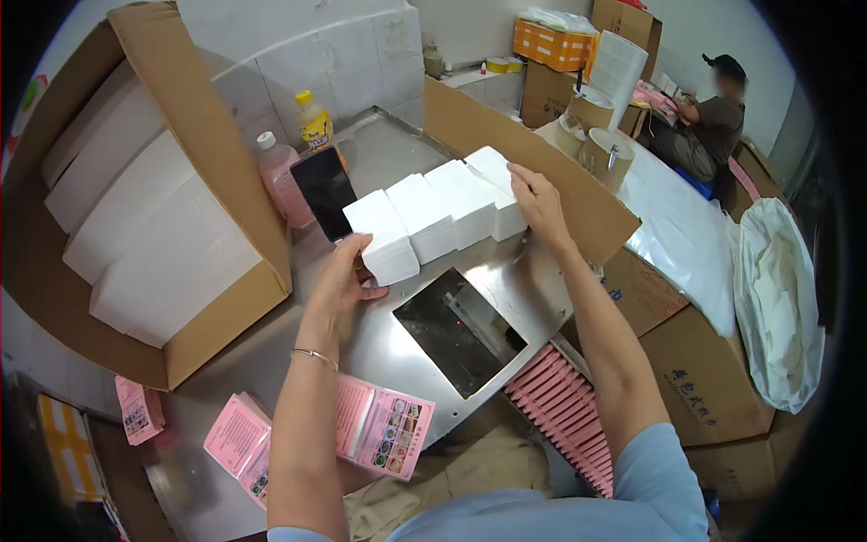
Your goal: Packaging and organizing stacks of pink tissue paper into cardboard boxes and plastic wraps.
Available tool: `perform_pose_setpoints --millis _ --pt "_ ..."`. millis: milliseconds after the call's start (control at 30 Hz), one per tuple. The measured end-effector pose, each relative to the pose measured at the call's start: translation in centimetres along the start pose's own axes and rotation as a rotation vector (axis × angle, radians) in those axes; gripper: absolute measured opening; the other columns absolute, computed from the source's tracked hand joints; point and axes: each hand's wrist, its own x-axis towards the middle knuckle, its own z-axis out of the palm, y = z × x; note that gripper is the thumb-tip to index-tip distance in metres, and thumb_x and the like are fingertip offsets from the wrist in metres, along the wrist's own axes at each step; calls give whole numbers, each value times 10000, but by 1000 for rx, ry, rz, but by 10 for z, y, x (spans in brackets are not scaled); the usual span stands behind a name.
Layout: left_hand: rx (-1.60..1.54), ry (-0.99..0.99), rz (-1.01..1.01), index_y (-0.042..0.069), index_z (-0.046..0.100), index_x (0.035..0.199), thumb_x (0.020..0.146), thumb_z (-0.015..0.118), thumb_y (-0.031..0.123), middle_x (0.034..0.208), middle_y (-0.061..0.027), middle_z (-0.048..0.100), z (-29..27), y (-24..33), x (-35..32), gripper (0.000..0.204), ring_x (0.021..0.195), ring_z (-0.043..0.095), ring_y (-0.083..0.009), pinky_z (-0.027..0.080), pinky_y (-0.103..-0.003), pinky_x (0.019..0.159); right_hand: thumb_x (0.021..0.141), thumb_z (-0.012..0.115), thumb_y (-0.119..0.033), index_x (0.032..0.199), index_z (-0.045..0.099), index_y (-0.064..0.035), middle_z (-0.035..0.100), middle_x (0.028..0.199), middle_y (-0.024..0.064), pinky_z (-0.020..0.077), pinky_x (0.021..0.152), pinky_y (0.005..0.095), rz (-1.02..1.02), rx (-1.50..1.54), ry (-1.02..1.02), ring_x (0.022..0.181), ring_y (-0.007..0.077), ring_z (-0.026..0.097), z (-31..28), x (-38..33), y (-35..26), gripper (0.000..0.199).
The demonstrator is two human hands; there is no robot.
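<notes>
A row of several white stacks of folded paper, which look like napkins point(424, 217), stands on the steel table point(357, 339). My left hand point(341, 278) grips the near left end of the row, its thumb low by the table and its fingers at the stack's side. At the far right end my right hand point(540, 208) holds the last stack, fingers on its top edge and side. The stacks touch one another, with their tops slightly staggered. Just in front of the row is a rectangular opening point(461, 332) in the tabletop.
A tilted cardboard box point(221, 194) with white stacks fills the left. Behind the row stand a phone point(323, 191), a pink bottle point(282, 181) and a yellow-capped bottle point(314, 122). Pink printed packets point(393, 429) lie near my left forearm; pink packs point(564, 415) line a tray below. Another person point(718, 117) sits back right.
</notes>
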Motion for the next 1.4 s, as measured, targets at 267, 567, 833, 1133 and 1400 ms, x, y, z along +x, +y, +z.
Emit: perform_pose_setpoints --millis 267,567,833,1133,1400 --pt "130 -28 52 122 552 1258 858 588 454 1143 -74 580 11 12 35 521 1036 549 -239 493 -487 819 1000 547 -204 1210 660 -20 623 926 173 481 811 358 102 -91 179 891 272 627 -40 -72 -34 302" --pt "226 83 479 -46 486 1323 797 700 486 1113 -140 613 91 18 136 778 869 609 -197 486 -300 675 1032 552 -249 1292 592 26 576 1074 118 533 823 305 381 315 19 939 181 608 -70 -141 -87 381" --pt "464 148 510 -17 470 1366 919 615 577 1167 -132 624 74 7 103 758 1015 611 -185 474 -307 886 777 761 -12 1192 697 -134 534 898 94 491 699 341 -65 -222 -204 796 251 574 -87 -133 -86 437" --pt "857 -184 270 -14 642 1155 981 626 266 1009 -78 699 29 -13 -145 330 964 636 -139 494 -297 882 737 722 52 947 722 -83 614 990 74 499 693 352 -342 -304 63 875 242 577 -75 -105 -92 250" --pt "1459 399 735 81 644 1203 837 748 232 1315 -179 570 19 -106 -225 409 1227 496 -408 395 -496 1033 731 713 2 942 716 -96 636 939 32 456 756 370 -600 -540 -2 910 234 560 -58 -103 -94 233"
